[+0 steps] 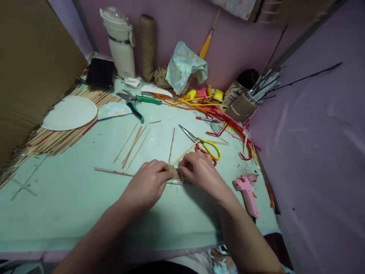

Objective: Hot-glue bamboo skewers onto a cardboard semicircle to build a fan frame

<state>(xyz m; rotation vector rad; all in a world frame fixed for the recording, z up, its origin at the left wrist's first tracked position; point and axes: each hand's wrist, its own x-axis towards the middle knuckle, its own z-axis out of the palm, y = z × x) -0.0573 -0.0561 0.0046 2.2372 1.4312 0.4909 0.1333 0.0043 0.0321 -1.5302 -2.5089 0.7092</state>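
bare forearms [105,228] reach in to a small brown piece [173,173] set among sticks

both arms come over the pale green tabletop [99,213], and the hands meet just on the camera side of the scissors [195,139], whose handles are yellow and red. the left hand [149,179] is nearly closed, thumb and fingertips pinching the left edge of the brown piece. the right hand [201,169], lying almost against the scissors' handles, is curled at the piece's right edge, thumb and forefinger near each other; whether they have hold of anything, i cannot tell. a strip of floral cloth [174,182] shows along the near edge of the piece.

one upright-looking stick [172,146] points away from the piece, left of the scissors; a slanting stick [184,153] leads up toward them. farther left of the scissors, a red-marked stick [112,171] runs under the left hand, its end hidden. loose thin sticks [135,144] lie left of the scissors too, and well beyond those spreads a big pile of sticks [68,140], a white oval [70,113] on top.

green-handled pliers [146,99] rest beyond the scissors to the left. orange, yellow and red strands [182,102] stretch behind the scissors and round to their right. on the scissors' right, nearer the camera, lies a pink glue gun [248,196].
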